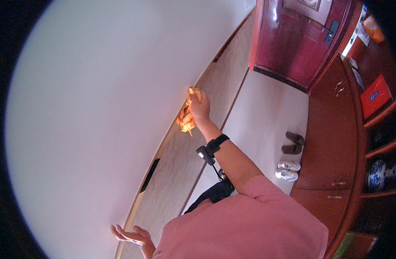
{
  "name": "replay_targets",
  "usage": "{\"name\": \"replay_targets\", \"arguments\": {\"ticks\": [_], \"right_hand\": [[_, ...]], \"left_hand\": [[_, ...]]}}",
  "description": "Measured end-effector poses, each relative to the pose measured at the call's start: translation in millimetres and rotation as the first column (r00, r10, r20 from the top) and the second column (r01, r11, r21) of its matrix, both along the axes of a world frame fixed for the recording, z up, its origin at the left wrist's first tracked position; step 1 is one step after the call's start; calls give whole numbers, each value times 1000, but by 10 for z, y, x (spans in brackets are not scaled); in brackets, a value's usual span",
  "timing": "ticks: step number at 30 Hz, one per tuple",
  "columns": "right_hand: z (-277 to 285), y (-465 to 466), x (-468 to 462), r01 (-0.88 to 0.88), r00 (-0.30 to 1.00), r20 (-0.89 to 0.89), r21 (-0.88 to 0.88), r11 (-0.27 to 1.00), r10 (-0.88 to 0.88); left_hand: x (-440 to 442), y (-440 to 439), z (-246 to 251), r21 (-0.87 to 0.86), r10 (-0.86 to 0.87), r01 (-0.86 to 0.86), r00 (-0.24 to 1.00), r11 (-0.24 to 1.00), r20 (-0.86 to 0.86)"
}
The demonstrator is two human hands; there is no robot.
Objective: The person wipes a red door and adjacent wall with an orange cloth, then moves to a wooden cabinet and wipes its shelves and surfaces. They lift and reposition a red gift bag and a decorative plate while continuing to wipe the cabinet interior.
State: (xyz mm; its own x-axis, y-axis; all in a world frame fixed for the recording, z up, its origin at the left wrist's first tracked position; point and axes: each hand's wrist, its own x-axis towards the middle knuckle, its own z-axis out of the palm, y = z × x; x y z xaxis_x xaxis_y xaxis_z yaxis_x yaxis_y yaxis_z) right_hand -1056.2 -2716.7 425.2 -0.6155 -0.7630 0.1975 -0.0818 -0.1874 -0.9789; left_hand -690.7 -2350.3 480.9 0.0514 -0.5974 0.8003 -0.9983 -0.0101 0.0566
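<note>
My right hand (201, 105) grips a crumpled orange-yellow cloth (186, 120). The cloth lies against the top edge of a wood-grain wainscot panel (178, 155), just where the white wall (97, 106) begins. Part of the cloth hangs loose below the fingers. At the bottom left, my left hand (131, 235) is raised beside the same edge with its fingers apart and nothing in it. Whether its fingertips touch the wall, I cannot tell. A black strap with a small device (207, 153) sits on my right wrist.
A dark red door (291, 39) with a lever handle closes the far end. Along the right runs a reddish-brown wooden cabinet (327, 139), with a red box (376, 97) and a blue-and-white vase (376, 174) on it. Dark slippers (291, 149) and white shoes (287, 175) lie on the tiled floor (262, 116).
</note>
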Motion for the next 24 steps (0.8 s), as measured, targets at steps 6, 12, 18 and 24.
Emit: {"name": "replay_targets", "arguments": {"ticks": [6,12,18,24], "right_hand": [[41,-670,-776,-57,990,134,36,998,52],[24,-1056,-1288,77,990,-126,103,992,-64],[-133,-1299,-1592,95,995,8,92,991,-96],[-406,-1811,-1927,36,997,-76,104,994,-28]], "left_hand": [[-1176,-1264,118,-241,-436,402,894,884,-107],[-1909,-2191,322,-319,-626,590,780,742,-14],[-2329,-2412,219,-320,-603,575,798,753,13],[-2473,-2615,-44,-303,-431,410,902,861,-4]]}}
